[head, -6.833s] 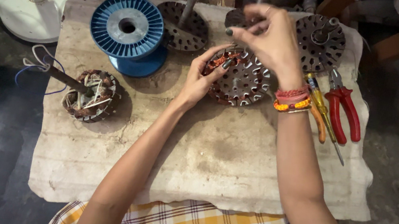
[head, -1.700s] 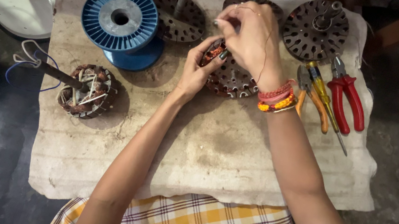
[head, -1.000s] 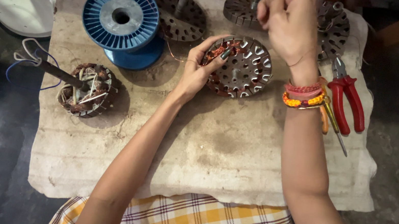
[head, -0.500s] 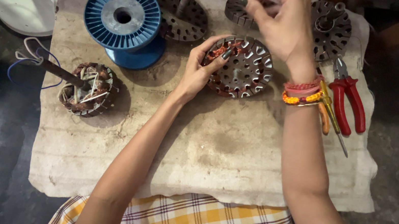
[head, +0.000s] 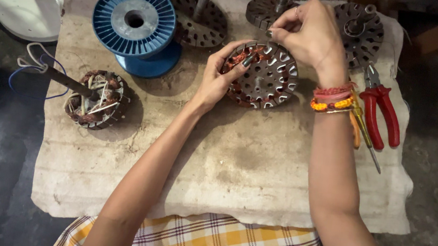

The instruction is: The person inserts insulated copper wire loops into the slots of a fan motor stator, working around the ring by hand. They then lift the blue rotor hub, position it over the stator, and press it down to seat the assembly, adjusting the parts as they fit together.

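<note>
The left hand (head: 218, 80) has its grip wrapped on the left side of a round metal stator (head: 262, 75), with the thumb on top by the orange wire coils. The stator lies flat near the back middle of the worktop (head: 236, 165), which is covered with a dirty cloth. The right hand (head: 309, 36) hangs just over the far edge of the stator. Its fingers are pinched tight together, but what they pinch is too thin to see.

The right wrist, with its bracelets, hides part of the tools beside it: red pliers (head: 381, 113) and an orange-handled tool (head: 355, 127). More slotted metal discs (head: 199, 19) sit along the back edge, and the top ones are cut off.

A blue spool (head: 136, 24) stands to the left. A wound coil piece (head: 95, 98) with a rod lies near the left edge. The front half of the worktop is bare cloth, with lots of room.
</note>
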`<state>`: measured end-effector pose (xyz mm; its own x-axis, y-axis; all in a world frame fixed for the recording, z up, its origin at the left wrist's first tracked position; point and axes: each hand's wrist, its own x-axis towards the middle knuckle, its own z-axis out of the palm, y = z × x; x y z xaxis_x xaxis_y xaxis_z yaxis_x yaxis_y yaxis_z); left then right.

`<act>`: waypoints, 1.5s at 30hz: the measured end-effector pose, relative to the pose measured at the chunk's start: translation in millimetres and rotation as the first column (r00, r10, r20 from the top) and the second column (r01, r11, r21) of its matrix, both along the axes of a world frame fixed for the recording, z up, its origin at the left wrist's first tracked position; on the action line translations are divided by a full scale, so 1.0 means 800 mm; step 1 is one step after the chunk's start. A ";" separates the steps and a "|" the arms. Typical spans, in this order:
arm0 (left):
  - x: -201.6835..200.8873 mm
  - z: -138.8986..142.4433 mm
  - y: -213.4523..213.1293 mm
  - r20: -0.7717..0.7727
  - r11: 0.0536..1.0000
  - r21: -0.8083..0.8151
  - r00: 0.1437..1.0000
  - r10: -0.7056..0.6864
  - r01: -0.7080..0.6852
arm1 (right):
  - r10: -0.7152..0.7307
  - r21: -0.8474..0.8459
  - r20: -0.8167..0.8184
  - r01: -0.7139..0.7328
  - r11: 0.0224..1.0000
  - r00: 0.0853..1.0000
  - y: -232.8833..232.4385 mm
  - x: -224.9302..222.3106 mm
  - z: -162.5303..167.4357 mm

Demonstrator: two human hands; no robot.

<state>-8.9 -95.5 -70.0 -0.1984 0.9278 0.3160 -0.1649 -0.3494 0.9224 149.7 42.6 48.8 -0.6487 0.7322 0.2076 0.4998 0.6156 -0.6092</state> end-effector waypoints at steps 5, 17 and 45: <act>0.003 -0.001 0.002 0.018 0.999 -0.053 1.000 -0.009 0.010 | -0.038 0.080 -0.120 0.048 0.996 0.992 -0.007 -0.018 -0.009; 0.002 -0.020 0.008 0.001 0.999 0.032 1.000 -0.012 0.012 | 0.278 -0.228 -0.414 -0.394 0.890 0.867 -0.026 -0.031 0.011; 0.001 0.000 0.000 0.026 0.999 -0.039 1.000 -0.015 0.016 | 0.192 -0.153 0.100 -0.175 0.973 0.976 -0.008 0.019 0.036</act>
